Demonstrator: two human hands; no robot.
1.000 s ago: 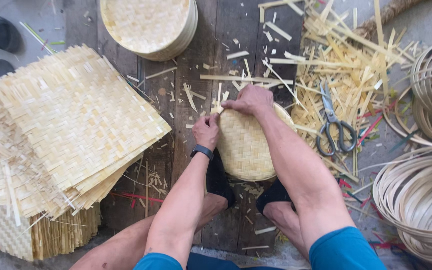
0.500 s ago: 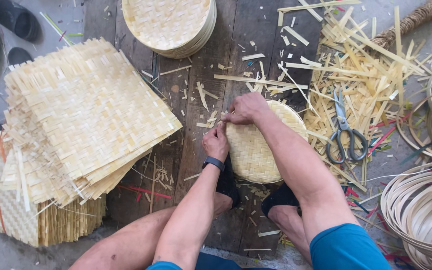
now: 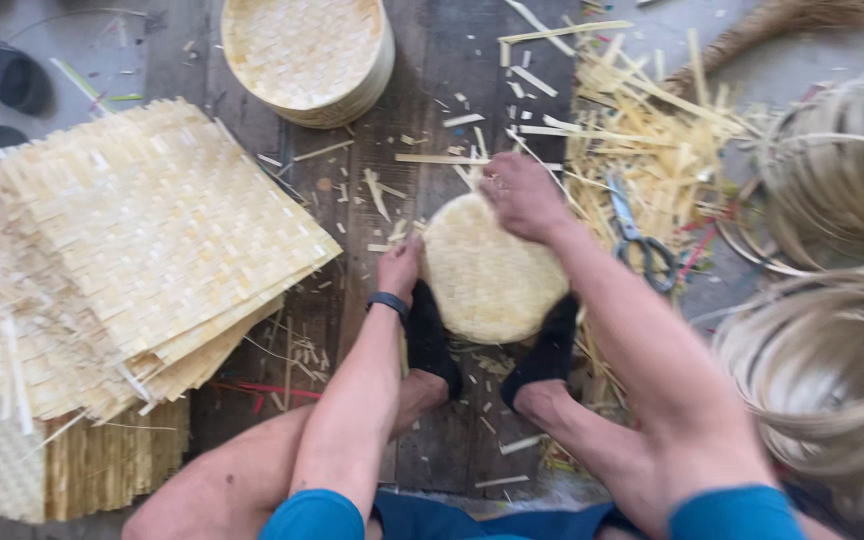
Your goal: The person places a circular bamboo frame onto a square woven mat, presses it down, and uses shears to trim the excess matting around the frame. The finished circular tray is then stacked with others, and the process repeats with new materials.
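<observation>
— What do the hands have hold of?

— A round woven bamboo disc (image 3: 492, 270), pale yellow, sitting at the centre of the frame on dark wooden boards (image 3: 442, 90). The left hand (image 3: 399, 268) grips its left edge, fingers curled over the rim. The right hand (image 3: 524, 198) lies on the upper right part of the disc, fingers bent and pressing on the edge; whether they wrap under it, I cannot tell.

— And below the disc?

— Two feet in black socks (image 3: 432, 345) sit just under its lower edge, one to each side, touching or nearly touching it. A dark band (image 3: 388, 301) circles the left wrist.

— What lies around?

— At the left of the frame, a thick stack of square woven mats (image 3: 142, 240), fanned out with frayed edges. At the top centre, a pile of finished round woven trays (image 3: 307, 55). To the right of the disc, a heap of cut bamboo strips (image 3: 652, 130), with scissors (image 3: 637, 230) lying on it, near the right forearm. At the far right, coils of thin bamboo hoops (image 3: 822, 350), blurred. Black sandals (image 3: 2, 70) sit in the upper left corner.
</observation>
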